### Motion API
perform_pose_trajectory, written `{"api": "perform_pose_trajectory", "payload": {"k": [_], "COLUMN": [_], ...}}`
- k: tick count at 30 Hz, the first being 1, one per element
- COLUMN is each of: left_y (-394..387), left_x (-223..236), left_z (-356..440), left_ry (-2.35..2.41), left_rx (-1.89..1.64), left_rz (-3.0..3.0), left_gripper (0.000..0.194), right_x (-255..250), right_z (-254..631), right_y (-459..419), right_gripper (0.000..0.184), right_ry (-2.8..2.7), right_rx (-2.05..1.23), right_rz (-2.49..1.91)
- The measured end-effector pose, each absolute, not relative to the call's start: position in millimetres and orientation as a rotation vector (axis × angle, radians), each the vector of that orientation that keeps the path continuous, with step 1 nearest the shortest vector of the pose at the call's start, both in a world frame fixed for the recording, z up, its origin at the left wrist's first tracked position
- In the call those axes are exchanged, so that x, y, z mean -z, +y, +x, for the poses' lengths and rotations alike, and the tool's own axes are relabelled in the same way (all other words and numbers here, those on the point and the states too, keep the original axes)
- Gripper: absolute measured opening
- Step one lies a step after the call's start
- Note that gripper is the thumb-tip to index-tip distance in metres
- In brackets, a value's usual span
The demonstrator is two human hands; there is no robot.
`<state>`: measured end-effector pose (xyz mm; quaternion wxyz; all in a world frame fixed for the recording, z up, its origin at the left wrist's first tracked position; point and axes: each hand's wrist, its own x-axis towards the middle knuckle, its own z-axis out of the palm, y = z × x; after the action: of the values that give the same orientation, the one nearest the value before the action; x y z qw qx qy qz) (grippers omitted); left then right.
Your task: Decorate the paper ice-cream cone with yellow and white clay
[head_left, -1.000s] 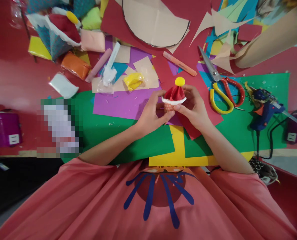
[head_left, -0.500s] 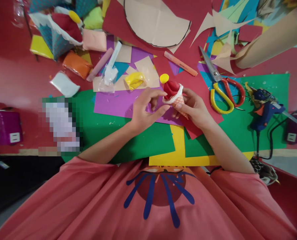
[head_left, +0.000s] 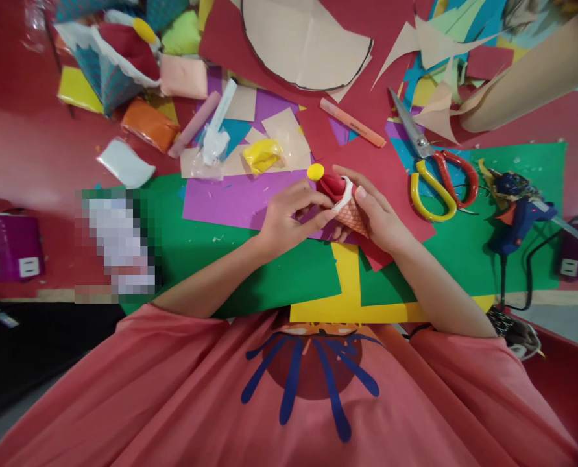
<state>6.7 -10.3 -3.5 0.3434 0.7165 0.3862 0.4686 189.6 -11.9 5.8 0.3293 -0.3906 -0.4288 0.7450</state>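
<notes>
A small paper ice cream cone (head_left: 351, 217) with a pink lattice pattern, a white rim, a folded red top and a yellow ball (head_left: 315, 172) lies tilted between my hands, its ball to the upper left and its point to the lower right. My left hand (head_left: 293, 214) pinches the white rim with thumb and fingertips. Around the cone's side curls my right hand (head_left: 376, 214), its thumb on the near upper side and some fingers partly hidden behind. Beneath are purple paper (head_left: 220, 201) and red paper (head_left: 410, 194).
Scissors (head_left: 422, 146) with red and yellow handles and a blue glue gun (head_left: 517, 214) lie at the right. An orange marker (head_left: 351, 122) and yellow clay (head_left: 263, 156) in plastic are beyond my hands. A larger blue cone (head_left: 106, 71) stands among clay packets, upper left.
The cone has turned from upright to tilted, its yellow ball swinging leftward. My left hand let go of it briefly and now touches the rim again; my right hand has shifted its hold.
</notes>
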Motion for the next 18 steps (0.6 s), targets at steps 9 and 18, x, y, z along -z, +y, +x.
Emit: {"api": "perform_pose_trajectory", "payload": {"k": [9, 18], "left_y": [-10.7, -11.5], "left_x": [3.4, -1.7], "left_z": [7.7, 7.6], "left_ry": [0.949, 0.996], "left_rx": [-1.234, -1.149], "left_rz": [1.824, 1.738], "left_gripper": [0.021, 0.031], "right_x": [-7.1, -6.5], "right_z": [183.0, 179.7], "right_y": [-18.8, -20.0], "right_gripper": [0.044, 0.044], "right_ry": [-1.133, -1.16], "right_rx": [-1.836, -1.798], "right_rz": [-1.09, -1.127]}}
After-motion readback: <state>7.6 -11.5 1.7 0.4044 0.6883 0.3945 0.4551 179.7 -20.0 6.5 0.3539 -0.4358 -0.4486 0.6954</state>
